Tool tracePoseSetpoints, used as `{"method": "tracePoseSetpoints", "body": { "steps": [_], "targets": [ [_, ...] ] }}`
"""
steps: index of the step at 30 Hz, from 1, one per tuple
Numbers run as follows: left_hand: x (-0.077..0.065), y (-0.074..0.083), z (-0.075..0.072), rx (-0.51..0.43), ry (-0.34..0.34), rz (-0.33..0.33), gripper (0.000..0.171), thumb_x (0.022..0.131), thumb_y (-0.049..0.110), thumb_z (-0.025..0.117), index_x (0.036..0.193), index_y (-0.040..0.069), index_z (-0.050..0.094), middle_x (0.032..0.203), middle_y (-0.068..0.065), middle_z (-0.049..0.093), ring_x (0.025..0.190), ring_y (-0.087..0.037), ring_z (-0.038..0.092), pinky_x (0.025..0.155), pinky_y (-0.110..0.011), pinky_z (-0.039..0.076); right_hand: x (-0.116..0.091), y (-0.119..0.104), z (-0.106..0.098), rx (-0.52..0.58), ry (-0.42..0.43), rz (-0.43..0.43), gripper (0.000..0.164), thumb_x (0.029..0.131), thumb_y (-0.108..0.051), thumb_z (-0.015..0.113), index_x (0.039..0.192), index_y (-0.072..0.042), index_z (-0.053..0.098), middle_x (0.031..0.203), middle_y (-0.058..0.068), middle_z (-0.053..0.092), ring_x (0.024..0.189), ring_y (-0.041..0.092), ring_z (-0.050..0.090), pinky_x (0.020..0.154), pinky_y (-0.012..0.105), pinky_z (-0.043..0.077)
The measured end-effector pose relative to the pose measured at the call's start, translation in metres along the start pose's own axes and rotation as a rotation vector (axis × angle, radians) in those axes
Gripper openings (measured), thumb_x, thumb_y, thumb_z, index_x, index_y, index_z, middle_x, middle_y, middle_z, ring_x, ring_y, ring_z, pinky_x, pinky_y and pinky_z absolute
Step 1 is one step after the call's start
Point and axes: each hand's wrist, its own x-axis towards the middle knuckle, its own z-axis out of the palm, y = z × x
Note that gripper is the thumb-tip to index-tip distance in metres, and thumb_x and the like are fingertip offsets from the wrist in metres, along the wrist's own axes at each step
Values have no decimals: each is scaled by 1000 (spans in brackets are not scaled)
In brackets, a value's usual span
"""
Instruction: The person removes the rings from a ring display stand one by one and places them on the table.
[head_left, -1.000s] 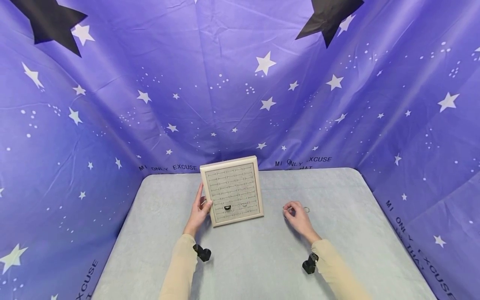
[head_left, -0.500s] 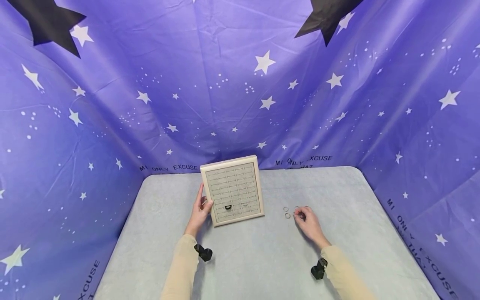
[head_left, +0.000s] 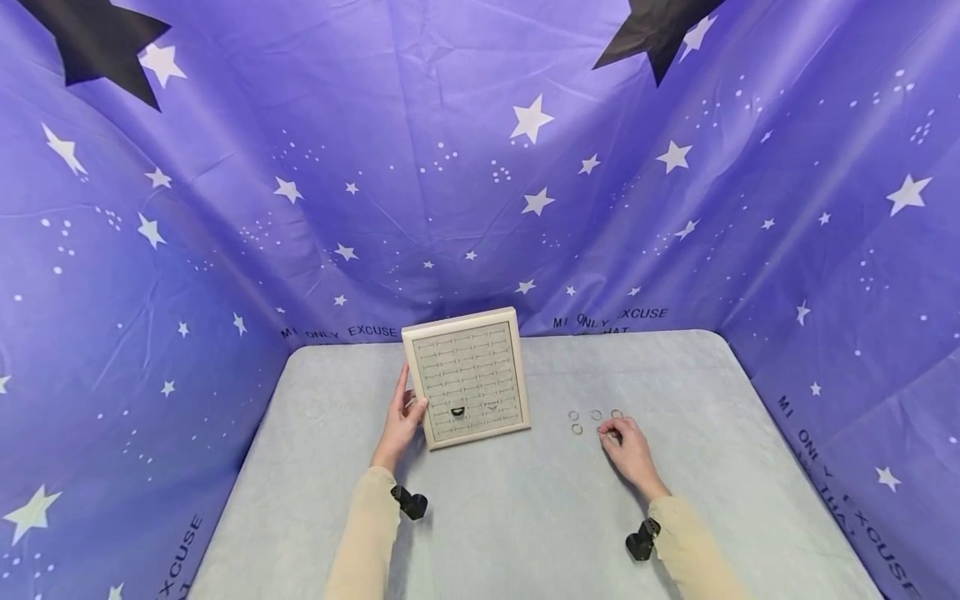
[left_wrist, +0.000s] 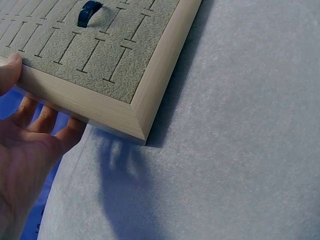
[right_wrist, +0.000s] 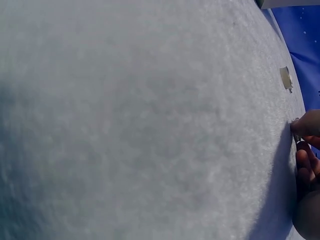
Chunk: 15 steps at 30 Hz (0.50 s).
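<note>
A framed ring display board (head_left: 468,383) with slotted grey-green fabric stands tilted up on the table. My left hand (head_left: 397,425) grips its left side, thumb on the front of the wooden frame (left_wrist: 85,100) and fingers behind. A dark ring (head_left: 457,412) and a pale silver ring (head_left: 492,407) sit in slots low on the board. My right hand (head_left: 628,448) is down at the table on the right, thumb and fingers pinching a small sparkly ring (right_wrist: 296,120), mostly hidden by the fingertips. Around it lie several loose rings, including a gold-toned ring (head_left: 577,429) and a silver ring (head_left: 596,414).
A pale grey cloth covers the table (head_left: 510,517). Behind and at both sides hangs a purple-blue star-printed curtain (head_left: 450,208). Black wrist cameras sit on both forearms.
The right hand has shifted to the right from the leftmost loose rings, uncovering several of them, and now pinches at another one. Left hand and board stay nearly still.
</note>
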Motion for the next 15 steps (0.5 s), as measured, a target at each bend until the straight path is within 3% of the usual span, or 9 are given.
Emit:
{"method": "tracePoseSetpoints", "body": {
  "steps": [6, 15],
  "targets": [
    [-2, -1, -2, 4, 14, 18, 78, 97, -1, 53, 156, 32, 14, 123, -25, 53, 94, -20, 61, 73, -30, 54, 0, -2, 3, 21, 0, -2, 9, 82, 7, 67, 87, 1, 64, 95, 15, 55, 85, 28, 54, 77, 41, 45],
    [0, -2, -1, -5, -1, -10, 78, 97, 0, 53, 157, 29, 12, 123, -24, 53, 94, -21, 61, 74, -31, 53, -2, -3, 1, 51, 4, 30, 15, 83, 5, 67, 98, 6, 63, 100, 20, 54, 87, 31, 54, 78, 44, 45]
  ]
}}
